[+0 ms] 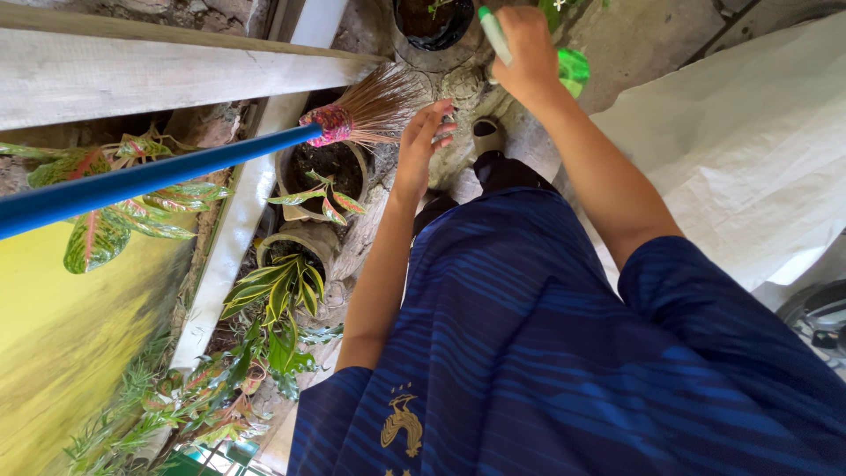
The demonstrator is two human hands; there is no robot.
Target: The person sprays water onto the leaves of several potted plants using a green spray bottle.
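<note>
Two hands are up in front of the person in the blue shirt (564,353). The right hand (529,53) is closed around a thin white and green handle (492,31); a round green piece (573,70) shows just behind the wrist, but I cannot tell what kind of tool it is. The left hand (421,145) is open, with its fingers (441,119) spread a little, right at the tips of the broom (374,106) bristles. The broom has a long blue stick (150,181) and a pink wrap where the bristles are tied. It sticks out from the left, under a wooden beam (159,75). The bristles look thin, dry and bendy, so they would give way if pushed and might snap if pulled hard. The stick looks stiff and light. The best place to hold the broom is the stick, or the tight pink wrap. Near the broom are pots (326,172) with leafy plants in soil. A white sheet (749,150) lies to the right.
</note>
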